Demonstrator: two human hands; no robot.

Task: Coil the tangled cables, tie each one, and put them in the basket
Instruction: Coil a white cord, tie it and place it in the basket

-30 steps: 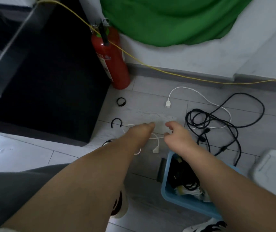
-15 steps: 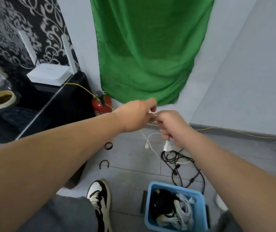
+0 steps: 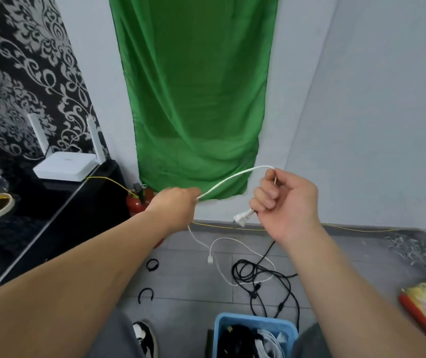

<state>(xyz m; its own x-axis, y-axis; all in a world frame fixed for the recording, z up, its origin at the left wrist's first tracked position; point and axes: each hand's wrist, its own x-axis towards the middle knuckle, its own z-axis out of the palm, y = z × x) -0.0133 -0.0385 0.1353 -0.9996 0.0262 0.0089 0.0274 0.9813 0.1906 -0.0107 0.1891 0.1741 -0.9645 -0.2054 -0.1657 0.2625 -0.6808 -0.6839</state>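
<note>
A white cable (image 3: 228, 180) stretches in the air between my two hands. My left hand (image 3: 174, 208) grips it at one point, and its loose tail hangs to the floor, ending in a small white plug (image 3: 210, 259). My right hand (image 3: 285, 204) is curled round the cable's other end, with a white connector (image 3: 241, 217) sticking out of the fist. A tangled black cable (image 3: 261, 282) lies on the grey floor. The blue basket (image 3: 254, 322) at the bottom holds coiled black and white cables.
Two black ties (image 3: 152, 264) (image 3: 145, 295) lie on the floor left of the cables. A red fire extinguisher (image 3: 135, 202) stands by the green cloth (image 3: 194, 99). A black cabinet (image 3: 51, 215) with a white router (image 3: 64, 166) fills the left. A yellow wire (image 3: 232, 226) runs along the wall.
Both hands lifted the white cable off the floor, then drew apart. The cable now spans between them and my view has tilted up toward the wall.
</note>
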